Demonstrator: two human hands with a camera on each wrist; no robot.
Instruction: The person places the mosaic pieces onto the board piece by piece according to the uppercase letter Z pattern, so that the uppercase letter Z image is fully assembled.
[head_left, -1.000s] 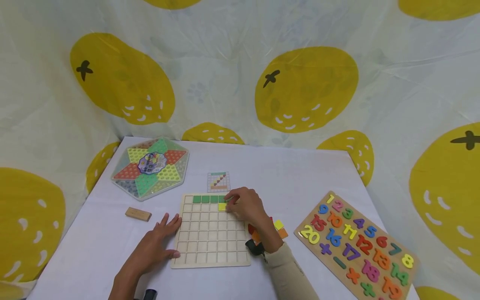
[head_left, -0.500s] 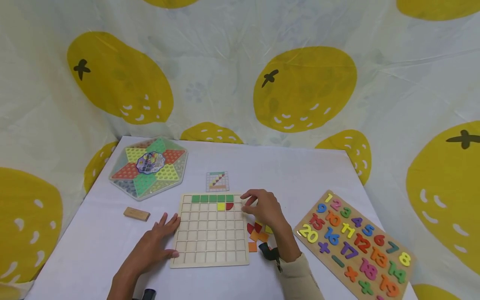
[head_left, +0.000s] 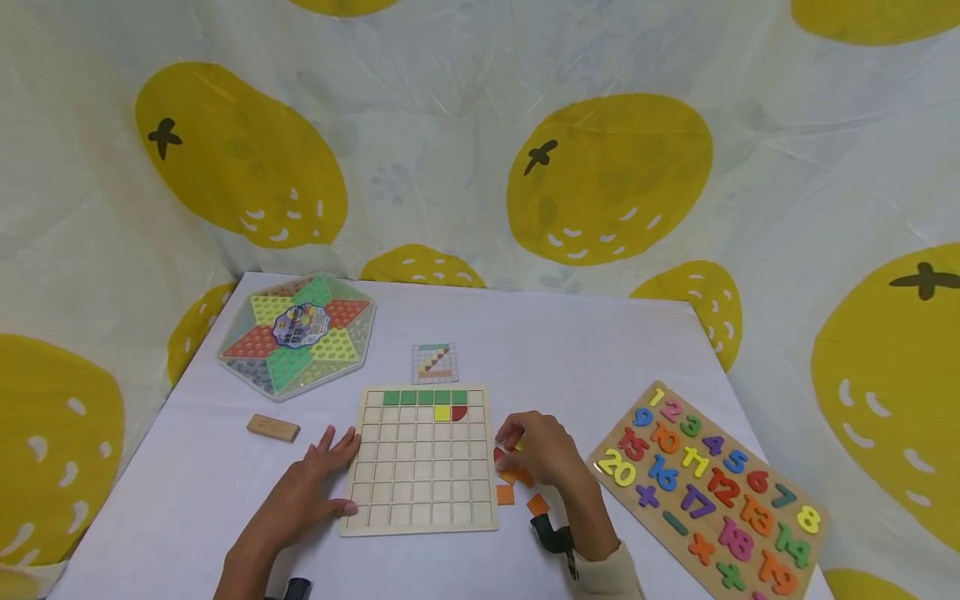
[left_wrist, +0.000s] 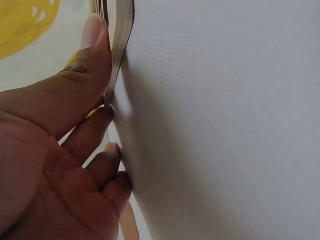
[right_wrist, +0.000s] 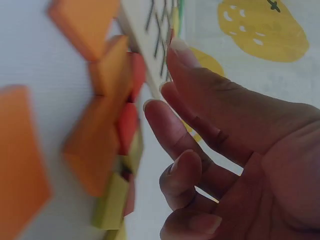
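A wooden grid board lies flat in the head view. Its top row bears several green square tiles; below them sit a yellow square tile and a red rounded tile. My left hand rests along the board's left edge, fingers spread, thumb touching the rim. Over the loose tiles right of the board hovers my right hand, fingers loosely bent. In the right wrist view nothing is between them; orange tiles, red tiles and yellow tiles lie close by.
A small pattern card lies behind the board. At the back left is a hexagonal Chinese checkers set, with a small wooden block in front. A number puzzle board lies at the right.
My right hand has let go of the red rounded tile on the board, right of the yellow one, and moved right and nearer, over the loose tiles. The left hand stays put.
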